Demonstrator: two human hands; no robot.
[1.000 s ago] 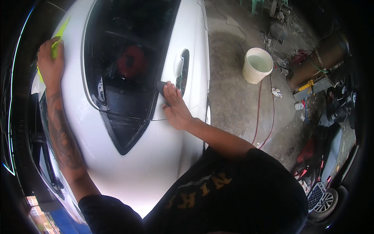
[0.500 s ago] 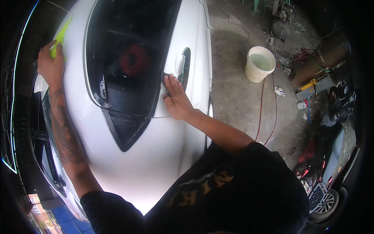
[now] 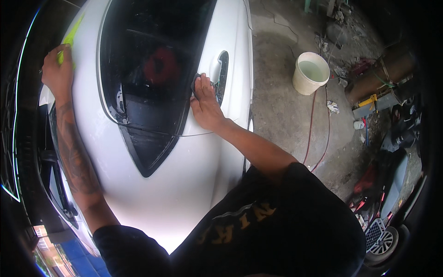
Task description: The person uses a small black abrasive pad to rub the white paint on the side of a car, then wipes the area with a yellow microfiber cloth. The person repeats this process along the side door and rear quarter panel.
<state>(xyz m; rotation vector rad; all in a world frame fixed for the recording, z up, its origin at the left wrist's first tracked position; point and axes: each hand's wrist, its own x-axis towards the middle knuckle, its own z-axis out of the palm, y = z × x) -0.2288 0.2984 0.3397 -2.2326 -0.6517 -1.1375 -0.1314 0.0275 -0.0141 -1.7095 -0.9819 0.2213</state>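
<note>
A white car (image 3: 170, 198) fills the left and middle of the view. At the roof edge on the far left, my left hand (image 3: 58, 74) is closed on a yellow-green cloth (image 3: 72, 34), which trails forward along the roof. Beside the white door handle (image 3: 215, 68), my right hand (image 3: 206, 105) presses a thin dark pad (image 3: 194, 84) to the door panel, just under the dark side window (image 3: 159, 41). The fingers lie over the pad and cover most of it; whether it is sandpaper or sponge I cannot tell.
On the concrete floor to the right stands a white bucket (image 3: 310, 76) of cloudy liquid. A thin red hose (image 3: 310, 134) runs past it. Farther right are a rusty cylinder (image 3: 380, 78), scattered scraps and a spoked wheel (image 3: 384, 242). Another vehicle (image 3: 60, 184) stands at the left.
My right hand and the dark pad have slid slightly forward and up along the panel by the handle. My left hand has shifted a little left on the roof edge, still with the cloth.
</note>
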